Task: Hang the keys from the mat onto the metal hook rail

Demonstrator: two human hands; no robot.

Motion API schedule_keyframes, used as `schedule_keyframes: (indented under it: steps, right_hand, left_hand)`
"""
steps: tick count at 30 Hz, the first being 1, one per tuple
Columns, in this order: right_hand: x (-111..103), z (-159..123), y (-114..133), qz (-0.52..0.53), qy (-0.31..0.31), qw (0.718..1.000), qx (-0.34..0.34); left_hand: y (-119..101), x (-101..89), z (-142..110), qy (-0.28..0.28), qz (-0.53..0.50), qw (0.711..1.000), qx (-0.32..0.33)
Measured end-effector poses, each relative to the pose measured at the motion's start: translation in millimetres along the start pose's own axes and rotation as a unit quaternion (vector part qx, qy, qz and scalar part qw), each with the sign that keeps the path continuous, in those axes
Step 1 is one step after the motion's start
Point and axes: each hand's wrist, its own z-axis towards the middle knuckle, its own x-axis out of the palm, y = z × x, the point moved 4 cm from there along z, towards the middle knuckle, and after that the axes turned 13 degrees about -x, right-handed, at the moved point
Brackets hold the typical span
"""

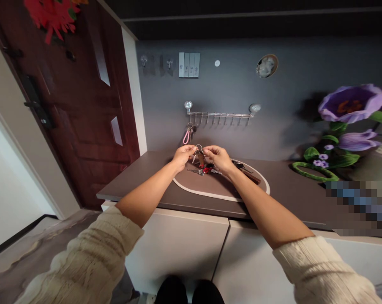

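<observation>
Between my hands hangs a bunch of keys (200,158) on a metal ring, held just above the counter. My left hand (182,158) pinches the ring's left side, with a small key dangling below the fingers. On the other side, my right hand (220,158) has its fingers closed on the bunch near the ring. Underneath, more keys with red parts (205,169) lie on an oval brown mat (206,189) with a pale rim. Further keys and a brown strap (250,175) rest on the mat, partly behind my right wrist.
A hook rail (221,115) is fixed to the grey wall, with a pink-looped key set (186,136) on its left end. Purple artificial flowers (352,105) stand at the right of the counter (292,198). A dark red door (80,105) is at the left.
</observation>
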Motion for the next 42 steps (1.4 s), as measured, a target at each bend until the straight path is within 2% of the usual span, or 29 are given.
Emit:
schedule_keyframes:
  steps: [14,22,26,29,37,42]
  right_hand:
    - [3,-2,15,0.000,0.001,1.000,-0.026]
    - [1,-2,15,-0.023,-0.011,1.000,-0.017]
    - [-1,-1,17,-0.046,-0.006,0.998,-0.033]
    - [-2,-1,17,-0.056,0.001,0.997,-0.047]
    - [-7,5,17,-0.067,-0.038,0.996,-0.055]
    - [-10,22,16,-0.029,-0.062,0.997,-0.032]
  left_hand:
    - [-4,4.4,-3,0.033,-0.032,0.999,0.013]
    - [-8,6.3,-6,0.017,0.009,1.000,0.018]
    - [-11,7.6,-9,0.014,0.033,0.999,0.039]
    - [-15,8.5,-12,0.016,0.063,0.995,0.080]
    - [-18,4.3,-13,-0.051,0.201,0.966,0.153]
    - [-13,0.5,-12,-0.100,0.313,0.927,0.181]
